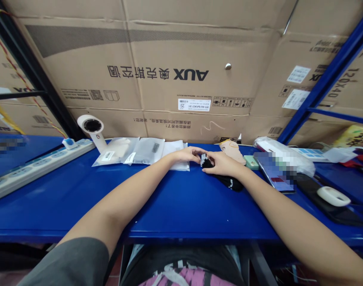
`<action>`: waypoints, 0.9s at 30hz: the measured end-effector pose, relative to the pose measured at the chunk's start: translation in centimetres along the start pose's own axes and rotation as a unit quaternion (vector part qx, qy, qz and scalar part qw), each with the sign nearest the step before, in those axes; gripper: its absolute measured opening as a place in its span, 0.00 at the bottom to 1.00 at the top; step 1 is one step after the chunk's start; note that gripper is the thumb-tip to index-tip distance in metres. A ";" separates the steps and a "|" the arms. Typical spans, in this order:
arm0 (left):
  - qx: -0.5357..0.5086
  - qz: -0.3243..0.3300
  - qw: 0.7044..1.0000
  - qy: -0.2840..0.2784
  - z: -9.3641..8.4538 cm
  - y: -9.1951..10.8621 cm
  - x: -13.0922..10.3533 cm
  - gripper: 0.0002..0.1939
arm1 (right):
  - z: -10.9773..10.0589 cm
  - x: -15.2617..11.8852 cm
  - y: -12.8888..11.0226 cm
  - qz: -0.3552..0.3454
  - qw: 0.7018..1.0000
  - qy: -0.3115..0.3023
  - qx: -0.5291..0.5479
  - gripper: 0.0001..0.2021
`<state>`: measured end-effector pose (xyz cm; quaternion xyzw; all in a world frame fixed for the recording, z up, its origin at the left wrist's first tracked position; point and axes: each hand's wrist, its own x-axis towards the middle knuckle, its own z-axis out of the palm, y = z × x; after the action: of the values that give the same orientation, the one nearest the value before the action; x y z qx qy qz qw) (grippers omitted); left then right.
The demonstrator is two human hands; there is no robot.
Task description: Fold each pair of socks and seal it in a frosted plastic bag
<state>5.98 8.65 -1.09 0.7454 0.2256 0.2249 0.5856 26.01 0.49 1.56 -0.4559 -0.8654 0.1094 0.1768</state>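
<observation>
A black sock (229, 182) with white markings lies on the blue table, its grey-and-white patterned end raised between my hands. My right hand (222, 163) is closed round that end, thumb below and fingers above. From the other side, my left hand (187, 154) curls its thumb and fingers against the same end; the exact contact of its fingertips is partly hidden. Just behind my left hand lie flat packets in frosted plastic bags, the nearest being a white packet (172, 147). Part of the sock is covered by my right hand and wrist.
A white scanner on a stand (93, 129) and a long power strip (44, 169) are at left. To the right are a beige card (231, 151), a green box (251, 162), a phone (273, 171) and a white mouse (333, 196). Large cardboard (157, 47) backs the table.
</observation>
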 end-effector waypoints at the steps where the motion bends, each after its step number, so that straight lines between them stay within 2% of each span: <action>1: -0.005 0.002 1.000 0.001 0.1 0.1 0.0 0.28 | 0.0 0.0 0.0 -0.002 1.000 -0.002 -0.004 0.08; 4: 0.003 -0.011 1.000 0.026 0.3 0.8 0.0 0.30 | -0.1 0.0 0.1 -0.006 1.000 0.017 -0.024 0.05; 6: 0.049 -0.065 0.993 0.088 0.5 1.5 0.1 0.27 | -0.1 0.0 0.3 -0.004 0.999 0.045 -0.029 0.05; 8: 0.111 -0.123 0.972 0.164 0.9 2.4 0.5 0.21 | 0.0 0.1 0.5 0.004 0.997 0.075 -0.024 0.07; 10: 0.153 -0.159 0.951 0.215 1.6 3.1 1.1 0.23 | 0.2 0.2 0.6 0.013 0.994 0.107 -0.018 0.08; 13: 0.125 -0.213 0.947 0.206 3.0 3.8 2.0 0.30 | 0.3 0.4 0.4 0.023 0.990 0.140 0.012 0.07; 15: 0.070 -0.240 0.950 0.185 4.0 3.9 2.3 0.31 | 0.1 0.4 0.1 0.033 0.989 0.131 0.056 0.06; 18: 0.026 -0.212 0.957 0.197 4.9 3.7 2.4 0.24 | -0.8 0.3 0.0 0.056 0.984 0.132 0.110 0.05; 22: 0.046 -0.178 0.953 0.241 5.0 3.4 2.3 0.15 | -1.6 0.6 1.2 0.096 0.964 0.232 0.090 0.06; 24: 0.059 -0.157 0.952 0.255 4.8 3.2 2.2 0.13 | -1.7 0.9 1.9 0.127 0.955 0.256 0.082 0.09; 27: 0.074 -0.117 0.955 0.261 4.6 3.0 2.2 0.13 | -1.4 1.1 2.4 0.173 0.958 0.213 0.079 0.14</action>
<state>10.69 5.83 1.02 0.6706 0.4720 0.3240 0.4717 27.80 2.81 2.23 -0.5957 -0.7046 0.1064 0.3707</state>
